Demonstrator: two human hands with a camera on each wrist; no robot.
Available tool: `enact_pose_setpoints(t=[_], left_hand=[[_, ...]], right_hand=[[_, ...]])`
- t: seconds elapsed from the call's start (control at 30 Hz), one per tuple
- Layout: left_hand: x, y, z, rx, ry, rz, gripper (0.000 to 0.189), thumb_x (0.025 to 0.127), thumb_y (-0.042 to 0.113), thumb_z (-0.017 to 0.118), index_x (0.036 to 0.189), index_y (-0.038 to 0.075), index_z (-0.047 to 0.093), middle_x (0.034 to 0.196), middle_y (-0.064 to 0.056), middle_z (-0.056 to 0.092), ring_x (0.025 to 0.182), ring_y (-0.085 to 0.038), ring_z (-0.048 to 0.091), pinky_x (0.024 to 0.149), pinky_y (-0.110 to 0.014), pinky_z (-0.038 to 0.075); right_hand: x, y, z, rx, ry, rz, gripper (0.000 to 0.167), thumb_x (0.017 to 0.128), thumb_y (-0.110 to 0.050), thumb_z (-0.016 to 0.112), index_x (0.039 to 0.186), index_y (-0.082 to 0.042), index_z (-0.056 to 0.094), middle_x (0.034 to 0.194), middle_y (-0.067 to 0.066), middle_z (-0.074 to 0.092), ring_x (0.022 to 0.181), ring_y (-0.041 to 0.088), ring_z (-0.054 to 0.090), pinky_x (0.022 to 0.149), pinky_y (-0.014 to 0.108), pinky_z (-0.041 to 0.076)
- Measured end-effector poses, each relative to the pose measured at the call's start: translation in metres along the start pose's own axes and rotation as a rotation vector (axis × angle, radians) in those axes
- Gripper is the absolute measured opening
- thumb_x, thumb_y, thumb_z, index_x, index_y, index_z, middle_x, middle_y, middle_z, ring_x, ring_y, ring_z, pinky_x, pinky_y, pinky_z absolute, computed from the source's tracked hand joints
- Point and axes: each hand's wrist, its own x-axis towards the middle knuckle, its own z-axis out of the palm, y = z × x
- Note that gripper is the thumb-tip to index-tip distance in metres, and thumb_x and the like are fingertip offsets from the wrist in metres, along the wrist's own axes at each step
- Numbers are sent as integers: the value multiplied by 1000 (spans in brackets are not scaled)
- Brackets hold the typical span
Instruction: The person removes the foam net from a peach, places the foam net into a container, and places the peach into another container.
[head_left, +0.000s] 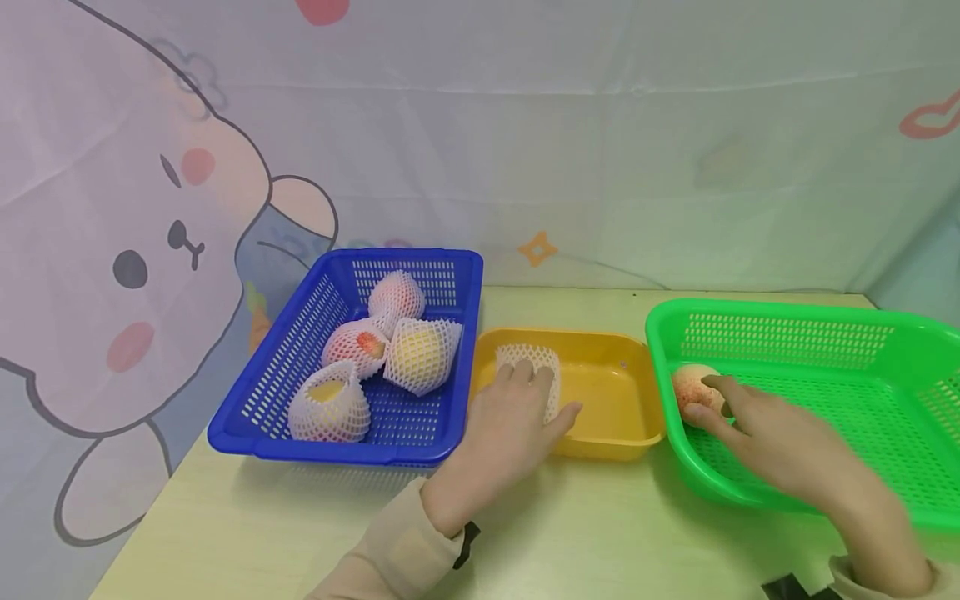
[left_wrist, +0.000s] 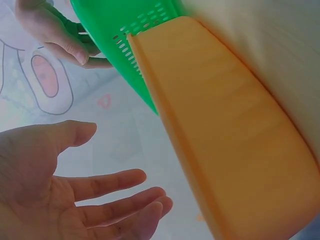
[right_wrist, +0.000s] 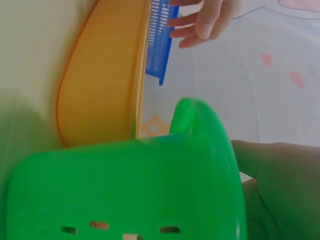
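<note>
My left hand hovers over the yellow tray, fingers spread and loosely extended; the left wrist view shows nothing in the palm. Beneath its fingertips, a white foam fruit net lies in the tray. Inside the left end of the green basket, my right hand has thumb and fingers around a pale, red-speckled peach. The basket wall hides the peach and most of that hand in the right wrist view.
To the left stands a blue basket with several fruits in white foam nets, including a yellow one. All three containers stand side by side on a pale wooden table. A printed cloth hangs behind.
</note>
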Motion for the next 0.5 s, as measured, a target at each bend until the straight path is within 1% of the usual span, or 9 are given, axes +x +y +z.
enact_pose_setpoints(t=[0.1, 0.13, 0.2, 0.23, 0.27, 0.37, 0.4, 0.43, 0.5], left_hand=[[-1, 0, -4, -8, 2, 7, 49, 94, 52, 50, 113, 8, 62, 103, -8, 63, 93, -23, 58, 68, -31, 52], [-1, 0, -5, -11, 2, 7, 49, 95, 52, 50, 114, 8, 62, 105, -9, 63, 95, -23, 58, 70, -32, 53], [-2, 0, -7, -19, -1, 2, 50, 95, 51, 50, 117, 8, 61, 109, -10, 63, 100, -24, 59, 74, -34, 54], [-2, 0, -8, -24, -3, -2, 51, 95, 51, 50, 118, 8, 61, 110, -10, 63, 102, -25, 59, 76, -35, 55], [-2, -1, -9, -27, -5, -5, 51, 95, 51, 50, 120, 8, 61, 112, -10, 63, 104, -25, 58, 77, -36, 55], [-2, -1, -11, -31, -2, -14, 52, 95, 51, 50, 123, 8, 60, 115, -11, 62, 108, -26, 58, 79, -38, 56], [-2, -1, -11, -30, 2, -13, 51, 95, 50, 50, 122, 8, 60, 115, -10, 62, 108, -26, 58, 79, -38, 56], [-3, -1, -11, -30, 7, -12, 51, 95, 50, 50, 122, 8, 60, 114, -10, 62, 107, -26, 58, 78, -38, 56], [-3, -2, -12, -28, 17, -9, 50, 95, 50, 50, 121, 9, 60, 113, -10, 62, 106, -25, 59, 77, -37, 55]], right_hand=[[-1, -8, 0, 7, 4, 8, 64, 98, -59, 33, 135, -8, 45, 99, 11, 68, 88, 31, 64, 66, 46, 49], [-1, -10, 1, 9, 8, 5, 61, 98, -59, 32, 130, -9, 47, 87, 7, 65, 79, 25, 61, 62, 41, 46], [-2, -15, 2, 20, 13, 5, 52, 98, -58, 32, 117, -12, 47, 69, -1, 50, 64, 15, 49, 56, 31, 37], [-2, -17, 3, 27, 15, 3, 47, 99, -58, 32, 111, -14, 45, 67, -3, 46, 60, 12, 42, 53, 28, 32], [-2, -19, 4, 32, 20, -1, 46, 99, -57, 32, 109, -14, 45, 68, -2, 47, 59, 12, 41, 53, 27, 30], [-2, -22, 6, 40, 41, -9, 45, 99, -56, 33, 110, -15, 46, 89, 1, 62, 63, 11, 49, 55, 28, 36], [-2, -23, 6, 48, 46, -10, 44, 99, -56, 33, 111, -15, 46, 97, 2, 63, 64, 11, 51, 55, 29, 37], [-2, -24, 7, 49, 55, -13, 47, 99, -55, 34, 117, -14, 47, 107, 4, 65, 70, 13, 56, 58, 32, 41], [-1, -26, 9, 48, 73, -12, 48, 100, -54, 35, 120, -13, 47, 111, 4, 64, 73, 14, 58, 60, 32, 42]])
